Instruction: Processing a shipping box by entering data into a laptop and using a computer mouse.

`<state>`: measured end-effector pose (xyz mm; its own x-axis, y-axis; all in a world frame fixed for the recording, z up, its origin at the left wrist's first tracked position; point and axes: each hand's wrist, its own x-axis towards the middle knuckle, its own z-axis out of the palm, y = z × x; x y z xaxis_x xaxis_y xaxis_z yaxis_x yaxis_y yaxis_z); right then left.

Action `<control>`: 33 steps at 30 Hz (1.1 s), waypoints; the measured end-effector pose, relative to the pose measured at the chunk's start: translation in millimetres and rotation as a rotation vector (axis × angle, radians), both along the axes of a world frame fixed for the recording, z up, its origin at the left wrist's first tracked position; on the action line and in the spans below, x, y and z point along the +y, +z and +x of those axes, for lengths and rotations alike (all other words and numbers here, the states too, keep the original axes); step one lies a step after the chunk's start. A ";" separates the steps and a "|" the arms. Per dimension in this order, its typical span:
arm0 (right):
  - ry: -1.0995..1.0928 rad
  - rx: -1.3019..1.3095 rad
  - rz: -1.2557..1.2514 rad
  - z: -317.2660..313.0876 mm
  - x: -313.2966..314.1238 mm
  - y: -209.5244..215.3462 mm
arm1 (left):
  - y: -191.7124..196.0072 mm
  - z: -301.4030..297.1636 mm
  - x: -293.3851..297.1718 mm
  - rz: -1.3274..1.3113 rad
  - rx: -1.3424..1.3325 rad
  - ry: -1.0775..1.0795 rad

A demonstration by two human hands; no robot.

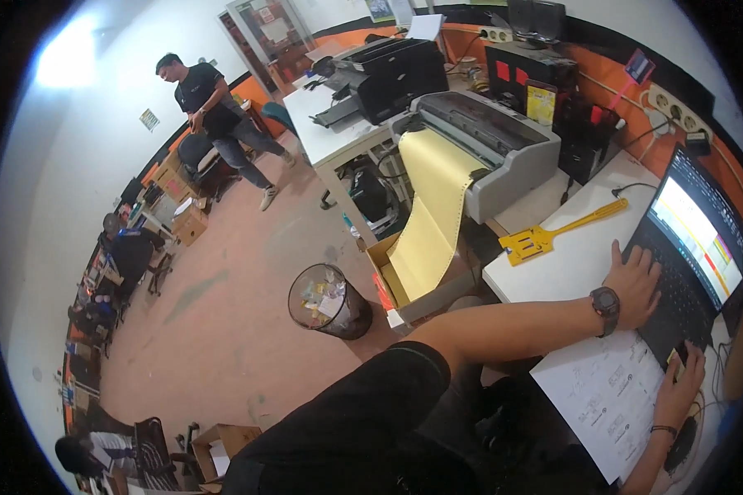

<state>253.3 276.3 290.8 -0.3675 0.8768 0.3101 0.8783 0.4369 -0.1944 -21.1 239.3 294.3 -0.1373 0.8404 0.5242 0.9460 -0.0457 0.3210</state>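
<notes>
An open black laptop (685, 272) stands at the right of the white desk, its screen lit with a coloured page. My left hand (636, 287), with a dark watch (605, 311) on the wrist, rests with spread fingers on the keyboard's left side. At the laptop's front edge, my right hand (679, 388) has its fingers closed around a small tan and dark object (674, 365) that I cannot make out. Printed white sheets (603, 404) lie between my forearms. Beyond my left hand lies a yellow, slotted, spatula-shaped thing (563, 232) with a long handle.
A grey printer (512, 157) feeds yellow continuous paper (425, 214) into a cardboard box (437, 307). Nearby stands a mesh wastebasket (359, 318) with crumpled paper. A black printer (400, 78) sits on another table. Cables (718, 363) run beside the laptop. One person (215, 107) stands across the room; another sits lower left.
</notes>
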 end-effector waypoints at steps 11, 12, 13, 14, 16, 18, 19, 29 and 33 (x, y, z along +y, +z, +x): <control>0.070 0.095 0.036 7.0 2.8 -8.5 | -5.1 2.5 3.5 0.007 -0.015 0.029; 0.100 0.125 0.043 13.5 -3.0 -4.7 | -0.8 8.4 5.1 -0.032 -0.035 0.000; 0.073 0.111 0.043 16.9 -8.3 -3.1 | 2.6 14.8 7.9 -0.071 -0.057 -0.040; 0.161 0.116 0.024 20.1 -15.3 4.2 | 0.8 20.4 14.8 -0.072 -0.047 -0.053; 0.285 0.147 0.022 11.8 -28.6 18.8 | -6.6 17.7 28.1 -0.096 -0.009 -0.037; 0.385 0.233 0.002 -12.3 -34.2 21.9 | -9.9 -1.3 17.8 -0.079 0.077 -0.042; 0.433 0.197 0.055 -22.8 -34.1 23.4 | 10.1 -15.9 1.5 -0.145 0.098 -0.038; 0.382 0.180 0.027 -10.5 -38.3 25.7 | 29.6 -5.4 -8.4 -0.043 0.192 0.004; 0.379 0.196 0.022 -13.9 -36.5 25.0 | 29.9 -9.9 -12.8 -0.084 0.163 0.003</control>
